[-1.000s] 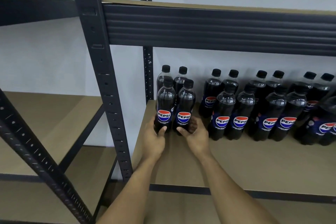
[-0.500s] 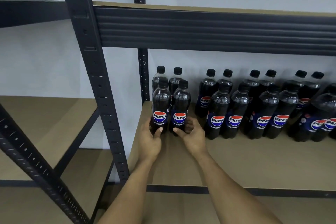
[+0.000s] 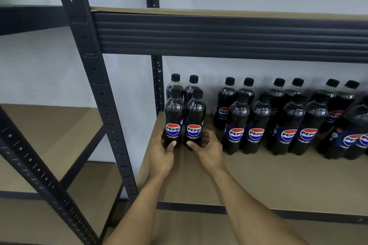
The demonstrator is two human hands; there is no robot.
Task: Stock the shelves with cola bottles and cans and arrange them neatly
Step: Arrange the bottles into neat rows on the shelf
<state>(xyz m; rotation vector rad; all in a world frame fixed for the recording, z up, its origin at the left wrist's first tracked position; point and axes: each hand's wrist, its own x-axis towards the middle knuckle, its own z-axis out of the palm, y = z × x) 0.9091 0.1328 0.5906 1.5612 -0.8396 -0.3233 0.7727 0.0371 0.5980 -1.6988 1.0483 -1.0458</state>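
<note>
Bottles: we are gripping left bottle (image 3: 173,117) in left hand (image 3: 162,157), right bottle (image 3: 196,117) in right hand (image 3: 210,151), both upright at left end of shelf (image 3: 258,181). Squaring pair. Next, likely: aligning with row (image 3: 256,125), releasing gently.

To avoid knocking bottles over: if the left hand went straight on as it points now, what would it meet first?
The left hand grips the front bottle; straight on, both would probably meet the rear bottle behind it. Their gap is unclear.
</note>
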